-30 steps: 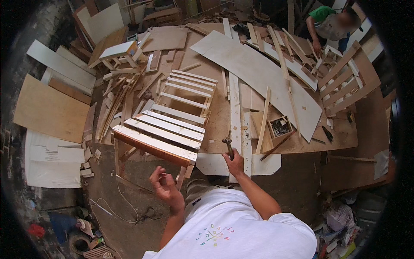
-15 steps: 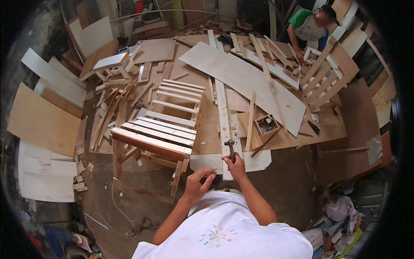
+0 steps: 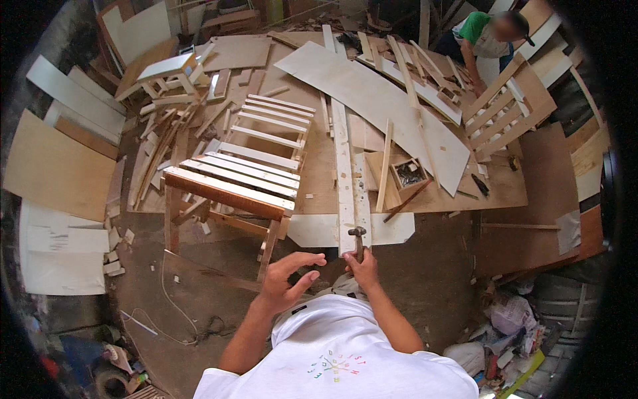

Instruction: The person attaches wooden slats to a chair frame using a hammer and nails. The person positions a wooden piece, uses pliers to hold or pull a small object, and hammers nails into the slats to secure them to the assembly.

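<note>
My right hand [image 3: 363, 270] grips a hammer [image 3: 358, 243] by its handle, with the metal head upward. It is held at the near end of a long, narrow white board [image 3: 345, 193] that runs away from me across the table. My left hand [image 3: 286, 279] is in the air to the left of it, thumb and fingers spread apart with nothing visible between them. Just beyond that hand stands a slatted wooden frame [image 3: 246, 169] with white slats and a brown front rail. A small wooden box of nails [image 3: 411, 174] lies to the right of the long board.
A broad white panel [image 3: 372, 106] and loose strips cover the far table. Pliers [image 3: 480, 185] lie at the right. A co-worker [image 3: 488, 40] leans beside a slatted piece [image 3: 508, 110] at the far right. Panels lean at the left; a cord [image 3: 176, 299] trails over the floor.
My left hand has moved left, away from the right hand, and its fingers have spread wider. My right hand still holds the hammer. The co-worker's head has shifted right, and the view has tilted slightly.
</note>
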`<state>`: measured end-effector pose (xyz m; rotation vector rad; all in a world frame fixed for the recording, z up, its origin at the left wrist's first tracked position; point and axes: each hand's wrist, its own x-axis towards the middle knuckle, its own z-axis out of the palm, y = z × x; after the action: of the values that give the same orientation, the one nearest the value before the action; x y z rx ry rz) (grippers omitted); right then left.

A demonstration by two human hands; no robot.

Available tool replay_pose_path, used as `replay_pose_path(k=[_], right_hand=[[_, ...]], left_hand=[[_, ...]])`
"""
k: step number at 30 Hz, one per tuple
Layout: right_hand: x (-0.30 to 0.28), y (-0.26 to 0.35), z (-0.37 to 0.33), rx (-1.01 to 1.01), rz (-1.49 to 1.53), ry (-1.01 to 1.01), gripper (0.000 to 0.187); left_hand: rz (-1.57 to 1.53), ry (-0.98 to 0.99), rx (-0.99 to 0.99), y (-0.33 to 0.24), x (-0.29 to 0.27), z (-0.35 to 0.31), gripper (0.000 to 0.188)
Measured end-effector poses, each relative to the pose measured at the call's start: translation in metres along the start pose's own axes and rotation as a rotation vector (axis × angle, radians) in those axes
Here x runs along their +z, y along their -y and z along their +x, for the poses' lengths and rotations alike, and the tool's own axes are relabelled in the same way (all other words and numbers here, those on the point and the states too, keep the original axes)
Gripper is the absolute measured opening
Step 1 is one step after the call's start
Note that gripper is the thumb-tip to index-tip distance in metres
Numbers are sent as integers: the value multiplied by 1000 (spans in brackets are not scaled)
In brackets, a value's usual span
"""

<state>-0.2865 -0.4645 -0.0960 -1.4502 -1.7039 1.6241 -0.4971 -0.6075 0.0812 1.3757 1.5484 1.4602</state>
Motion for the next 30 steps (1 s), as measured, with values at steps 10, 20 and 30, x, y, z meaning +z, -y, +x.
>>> replay_pose_path(k=[10,20,30], right_hand=[[49,44,142,-179,13,23,36],[148,63,282,-193,-151,-141,41],[183,78,324,3,-215,-195,64]], left_hand=[[805,285,-27,31,-112,207,39],[1215,749,-428,262,-108,286,95],[920,937,-687,293,-112,317,80]])
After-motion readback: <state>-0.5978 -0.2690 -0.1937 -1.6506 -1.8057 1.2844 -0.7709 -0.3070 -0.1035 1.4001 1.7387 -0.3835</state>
